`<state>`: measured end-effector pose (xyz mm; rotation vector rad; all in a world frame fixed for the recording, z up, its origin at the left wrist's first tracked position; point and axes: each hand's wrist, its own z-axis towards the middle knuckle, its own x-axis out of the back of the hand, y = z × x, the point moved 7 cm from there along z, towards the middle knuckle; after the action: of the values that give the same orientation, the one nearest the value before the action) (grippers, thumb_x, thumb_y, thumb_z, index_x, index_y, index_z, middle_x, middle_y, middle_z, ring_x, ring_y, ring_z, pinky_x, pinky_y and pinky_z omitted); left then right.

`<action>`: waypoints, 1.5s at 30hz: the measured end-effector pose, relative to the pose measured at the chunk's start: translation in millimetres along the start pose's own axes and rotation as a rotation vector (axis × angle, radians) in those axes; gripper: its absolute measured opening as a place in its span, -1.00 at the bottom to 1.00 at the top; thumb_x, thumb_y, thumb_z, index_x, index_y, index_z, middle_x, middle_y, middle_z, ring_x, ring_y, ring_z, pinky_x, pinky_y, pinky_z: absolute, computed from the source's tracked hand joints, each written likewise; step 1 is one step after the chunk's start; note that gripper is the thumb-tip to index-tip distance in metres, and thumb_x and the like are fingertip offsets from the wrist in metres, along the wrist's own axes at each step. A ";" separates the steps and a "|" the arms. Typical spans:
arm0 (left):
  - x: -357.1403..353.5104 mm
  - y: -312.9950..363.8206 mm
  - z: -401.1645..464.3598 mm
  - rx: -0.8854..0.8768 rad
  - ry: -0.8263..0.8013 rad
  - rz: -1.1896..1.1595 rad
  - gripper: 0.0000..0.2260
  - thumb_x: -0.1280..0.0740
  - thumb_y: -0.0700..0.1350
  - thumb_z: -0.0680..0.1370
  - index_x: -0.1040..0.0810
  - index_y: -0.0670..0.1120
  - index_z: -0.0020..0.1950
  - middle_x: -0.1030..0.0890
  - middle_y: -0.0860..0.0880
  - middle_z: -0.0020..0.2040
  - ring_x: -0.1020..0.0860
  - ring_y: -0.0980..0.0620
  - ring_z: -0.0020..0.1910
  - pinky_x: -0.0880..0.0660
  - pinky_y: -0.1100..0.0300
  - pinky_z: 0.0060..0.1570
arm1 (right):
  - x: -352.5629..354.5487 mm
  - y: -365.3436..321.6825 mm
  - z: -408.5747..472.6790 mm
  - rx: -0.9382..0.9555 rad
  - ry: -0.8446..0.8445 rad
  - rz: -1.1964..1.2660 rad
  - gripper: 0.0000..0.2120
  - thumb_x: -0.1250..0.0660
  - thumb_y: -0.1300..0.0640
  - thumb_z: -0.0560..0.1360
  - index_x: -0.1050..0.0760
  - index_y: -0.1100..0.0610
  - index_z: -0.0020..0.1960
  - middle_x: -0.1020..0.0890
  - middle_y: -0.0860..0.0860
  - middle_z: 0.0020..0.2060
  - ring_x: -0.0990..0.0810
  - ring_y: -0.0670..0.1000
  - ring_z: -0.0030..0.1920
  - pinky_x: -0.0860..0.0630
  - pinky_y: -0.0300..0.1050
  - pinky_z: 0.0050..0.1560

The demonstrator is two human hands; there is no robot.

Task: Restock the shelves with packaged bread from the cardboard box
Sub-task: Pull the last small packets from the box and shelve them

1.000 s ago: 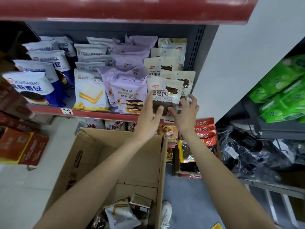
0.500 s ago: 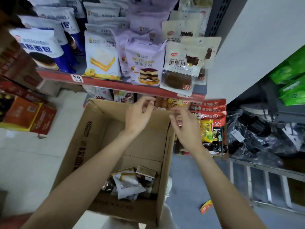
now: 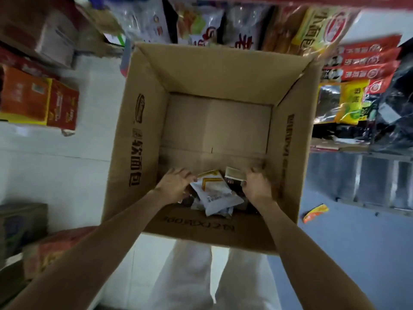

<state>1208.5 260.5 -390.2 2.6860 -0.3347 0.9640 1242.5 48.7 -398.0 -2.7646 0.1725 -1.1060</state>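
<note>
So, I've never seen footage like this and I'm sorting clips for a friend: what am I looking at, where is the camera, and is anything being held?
There is no machine here: these are a person's two bare arms, filmed by a camera worn on their head, looking down. Both hands reach into a large open brown cardboard box standing on the floor in front of shop shelves. Only a few packets remain at its near end. The left hand touches a white bread packet with a yellow chevron; the picture is too blurred to say whether it has a grip. The right hand curls over a small tan-and-dark packet, seemingly taking hold. A stray orange wrapper lies on the grey floor beside the box.
</note>
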 end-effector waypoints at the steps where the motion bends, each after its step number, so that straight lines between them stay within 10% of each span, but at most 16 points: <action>1: -12.3 3.0 7.8 -0.047 -0.017 0.034 -0.50 -0.32 0.02 0.52 -0.27 0.03 0.42 -0.32 -0.02 0.38 -0.26 -0.04 0.36 -0.20 0.11 0.30 | -16.6 5.4 4.9 -0.046 -0.016 -0.021 -0.62 -0.20 0.21 0.55 -0.33 0.10 0.36 -0.42 0.10 0.27 -0.46 0.14 0.20 -0.48 -0.03 0.02; 6: -44.3 29.4 39.1 -0.254 -0.035 0.083 -0.44 -0.32 0.08 0.51 -0.21 0.01 0.45 -0.25 -0.06 0.44 -0.21 -0.07 0.41 -0.15 0.09 0.36 | -57.5 26.4 28.9 -0.173 0.035 -0.067 -0.66 -0.20 0.18 0.57 -0.36 0.14 0.34 -0.38 0.13 0.31 -0.32 0.20 0.32 -0.40 0.01 0.20; 13: -47.0 47.4 49.7 -0.510 0.151 0.045 -0.66 -0.34 -0.11 0.50 -0.50 0.05 0.27 -0.53 0.01 0.27 -0.51 -0.04 0.24 -0.38 0.11 0.21 | -55.3 25.4 56.4 -0.168 0.124 -0.006 -0.83 -0.20 0.29 0.52 -0.52 0.17 0.05 -0.60 0.16 -0.03 -0.57 0.18 0.00 -0.51 0.00 -0.09; 19: -23.7 -11.9 35.8 -0.125 0.347 -0.225 -0.59 -0.21 -0.15 0.58 -0.30 0.08 0.41 -0.49 -0.06 0.30 -0.56 -0.13 0.07 -0.43 0.10 -0.16 | -68.2 26.8 53.8 -0.167 0.040 -0.092 -0.78 -0.32 0.15 0.51 -0.57 0.12 0.14 -0.61 0.13 0.04 -0.57 0.15 0.07 -0.50 -0.08 -0.09; 24: -34.8 -47.2 37.9 0.019 0.363 -0.462 -0.64 -0.30 -0.14 0.54 -0.42 0.03 0.33 -0.44 -0.04 0.26 -0.54 -0.10 0.09 -0.49 0.03 -0.04 | -56.8 21.0 52.8 -0.150 0.194 0.005 -0.83 -0.24 0.21 0.53 -0.57 0.15 0.05 -0.58 0.12 0.06 -0.52 0.15 0.08 -0.46 -0.04 -0.03; 28: -33.4 -63.2 41.2 0.223 0.459 -0.981 -0.68 -0.29 -0.21 0.54 -0.47 -0.01 0.29 -0.44 -0.05 0.24 -0.43 0.03 0.21 -0.31 0.28 0.12 | -29.9 13.5 53.0 -0.112 0.383 0.141 -0.90 -0.27 0.20 0.53 -0.55 0.14 -0.01 -0.56 0.12 0.01 -0.53 0.16 0.05 -0.47 -0.01 -0.04; 32: -19.7 -64.6 40.0 0.200 0.573 -1.004 -0.74 -0.38 -0.21 0.51 -0.52 -0.11 0.19 -0.47 -0.06 0.18 -0.44 0.07 0.14 -0.29 0.55 0.01 | -6.9 11.5 63.5 -0.106 0.505 0.232 -0.87 -0.26 0.22 0.53 -0.52 0.13 0.05 -0.54 0.11 0.06 -0.50 0.15 0.10 -0.45 0.00 0.01; 36: -15.1 -82.0 41.0 0.263 0.686 -0.836 -0.93 -0.39 -0.24 0.49 -0.61 -0.15 -0.04 -0.58 -0.13 0.11 -0.53 -0.04 0.12 -0.44 0.25 0.10 | -6.6 -8.6 67.9 0.153 0.536 0.107 -0.78 -0.32 0.26 0.46 -0.53 0.15 0.11 -0.54 0.14 0.08 -0.45 0.17 0.15 -0.40 0.03 0.15; 45: -18.3 -120.8 30.5 0.295 0.694 -0.902 -0.71 -0.33 -0.44 0.42 -0.61 -0.24 0.10 -0.46 -0.07 0.24 -0.49 0.11 0.11 -0.38 0.57 0.05 | -72.4 -64.3 119.4 0.690 0.155 -0.783 -0.77 -0.52 0.19 0.26 -0.61 0.05 -0.10 -0.63 -0.01 -0.09 -0.54 0.06 0.05 -0.47 -0.05 0.10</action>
<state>1249.2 366.2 -445.4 2.0830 1.1077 1.5395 1276.1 136.1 -520.0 -2.1077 -1.1317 -1.1999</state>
